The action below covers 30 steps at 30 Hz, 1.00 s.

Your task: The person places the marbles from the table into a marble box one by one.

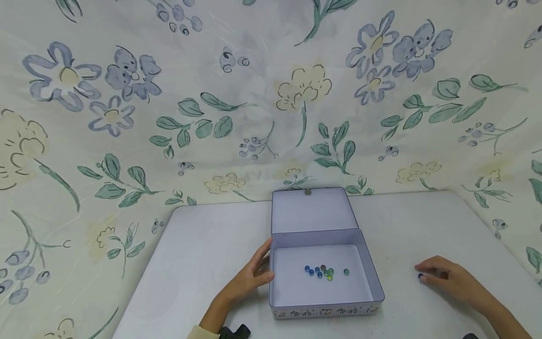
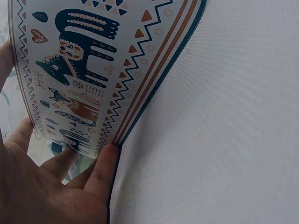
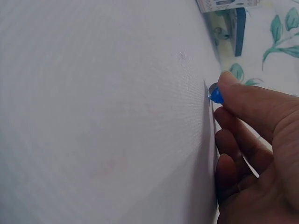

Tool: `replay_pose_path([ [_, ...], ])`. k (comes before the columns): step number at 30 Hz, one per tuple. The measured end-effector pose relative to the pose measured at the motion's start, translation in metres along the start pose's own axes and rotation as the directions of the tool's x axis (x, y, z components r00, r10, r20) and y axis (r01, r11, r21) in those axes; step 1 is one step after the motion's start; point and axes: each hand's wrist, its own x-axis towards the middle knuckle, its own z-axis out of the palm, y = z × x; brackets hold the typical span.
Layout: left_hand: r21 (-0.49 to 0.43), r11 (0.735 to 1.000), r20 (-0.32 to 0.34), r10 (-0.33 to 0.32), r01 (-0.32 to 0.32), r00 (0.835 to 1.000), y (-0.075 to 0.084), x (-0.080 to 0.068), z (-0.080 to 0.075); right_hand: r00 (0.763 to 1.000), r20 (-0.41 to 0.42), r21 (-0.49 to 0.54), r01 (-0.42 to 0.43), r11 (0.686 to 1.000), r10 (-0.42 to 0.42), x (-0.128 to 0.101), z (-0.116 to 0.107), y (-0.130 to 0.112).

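An open tin box (image 1: pixel 326 310) with a patterned outside stands on the table, its hinged lid (image 1: pixel 313 210) tipped back. Inside, several glass marbles (image 1: pixel 319 275) in blue, green, yellow and brown lie on the bottom, mostly clustered, with one green marble (image 1: pixel 346 272) off to the right. My left hand (image 1: pixel 247 278) rests against the box's left wall, fingers spread; the left wrist view shows fingertips touching the patterned side (image 2: pixel 84 79). Well right of the box, my right hand (image 1: pixel 455 280) pinches a blue marble (image 3: pixel 216 95) between thumb and forefinger, low over the table surface.
The white table (image 1: pixel 211 245) extends on both sides of the box. Behind and beside it hangs a floral-patterned cloth (image 1: pixel 254 117). A dark wrist-camera mount (image 1: pixel 237 331) shows at the left wrist.
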Motion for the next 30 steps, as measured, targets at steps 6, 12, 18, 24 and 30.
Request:
replay_pose_path([
  [6, 0.006, 1.0, -0.002, -0.009, 0.009, 1.0, -0.0012, -0.0004, 0.0001, 0.999, -0.018, 0.027, 0.046, 0.999, -0.046, -0.0016, 0.0008, 0.0019],
  [12, 0.003, 1.0, -0.005, 0.004, -0.004, 1.0, 0.0013, -0.0014, 0.0008, 0.993, -0.048, 0.051, 0.111, 0.993, -0.109, -0.002, 0.0014, 0.0047],
  [18, -0.003, 1.0, -0.01, -0.008, 0.008, 1.0, 0.0017, -0.0012, 0.001, 0.993, -0.061, 0.062, 0.104, 0.993, -0.1, -0.0027, 0.0013, 0.0038],
  [24, 0.003, 1.0, -0.011, -0.007, 0.007, 1.0, 0.0007, -0.0015, 0.0009, 0.999, -0.022, 0.043, -0.048, 0.998, 0.048, -0.0022, -0.003, -0.0024],
  [30, 0.014, 1.0, -0.007, -0.002, 0.002, 1.0, 0.0004, -0.0014, 0.0004, 0.995, 0.013, 0.086, -0.102, 0.991, 0.101, 0.0003, -0.0058, -0.0031],
])
